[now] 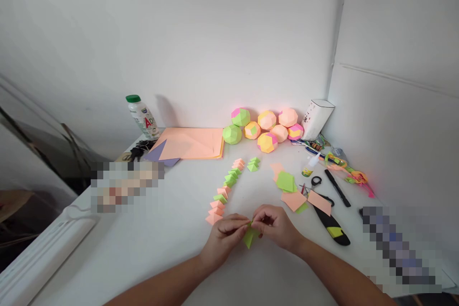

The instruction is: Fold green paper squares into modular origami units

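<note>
A small piece of green paper (pixel 250 238), partly folded, is pinched between both hands over the near middle of the white table. My left hand (pixel 226 239) grips its left side with thumb and fingers. On the other side my right hand (pixel 276 227) has the paper's upper right edge between its fingertips, which hide part of it. Just beyond my left hand runs a slanting row of folded peach and green paper pieces (pixel 223 191). A short stack of green folded pieces (pixel 254 164) lies to the right of that row's far end.
Faceted paper balls (pixel 267 142) sit along the wall beside peach sheets (pixel 193 143) and a green-capped bottle (pixel 142 117). To the right lie loose paper squares (pixel 286 181), scissors (pixel 316 181), a glue bottle (pixel 310 165), a black pen (pixel 337 188) and a box cutter (pixel 332 227).
</note>
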{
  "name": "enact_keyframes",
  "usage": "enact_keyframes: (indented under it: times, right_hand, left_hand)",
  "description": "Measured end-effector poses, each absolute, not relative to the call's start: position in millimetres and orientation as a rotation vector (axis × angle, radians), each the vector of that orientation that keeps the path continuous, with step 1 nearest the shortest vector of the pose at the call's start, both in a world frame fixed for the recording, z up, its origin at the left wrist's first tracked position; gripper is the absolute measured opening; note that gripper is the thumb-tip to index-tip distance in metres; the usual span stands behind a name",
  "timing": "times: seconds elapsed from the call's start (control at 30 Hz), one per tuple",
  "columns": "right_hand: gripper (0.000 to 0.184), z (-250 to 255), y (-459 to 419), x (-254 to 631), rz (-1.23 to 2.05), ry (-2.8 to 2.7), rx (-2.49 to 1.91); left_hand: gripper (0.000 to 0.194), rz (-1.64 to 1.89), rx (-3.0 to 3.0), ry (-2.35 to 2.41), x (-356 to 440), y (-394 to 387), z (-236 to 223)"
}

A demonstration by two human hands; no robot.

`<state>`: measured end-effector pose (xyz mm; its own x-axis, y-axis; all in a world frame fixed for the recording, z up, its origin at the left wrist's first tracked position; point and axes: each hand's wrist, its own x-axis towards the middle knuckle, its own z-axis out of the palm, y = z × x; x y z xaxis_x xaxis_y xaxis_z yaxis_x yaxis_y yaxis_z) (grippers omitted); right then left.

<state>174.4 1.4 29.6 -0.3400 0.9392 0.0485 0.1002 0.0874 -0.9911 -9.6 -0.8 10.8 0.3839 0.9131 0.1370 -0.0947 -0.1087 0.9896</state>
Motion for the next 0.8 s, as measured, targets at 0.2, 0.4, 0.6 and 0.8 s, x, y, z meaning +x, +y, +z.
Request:
enact_keyframes:
  times: [0.2, 0.4, 0.6, 0.8]
  right_hand:
    - [0.022, 23.6, 1.9, 177.0, 1.551, -1.442, -1.049]
    - [0.018, 24.1, 2.2, 178.1, 1.414, -1.561, -1.035]
    - [0.015, 26.5, 1.0, 176.0, 1.189, -1.692, -1.059]
    - [0.018, 31.5, -3.0, 169.4, 1.127, -1.746, -1.093]
  left_hand:
    - [0.017, 1.061, 1.417, 0.732, -10.1, -0.6, 11.3]
    - [0.017, 1.035, 1.349, 0.756, -7.6, -4.2, 10.8]
    - [0.022, 1.002, 1.327, 0.907, -6.6, -4.9, 10.1]
    - [0.024, 1.035, 1.438, 0.965, -9.1, -5.9, 16.8]
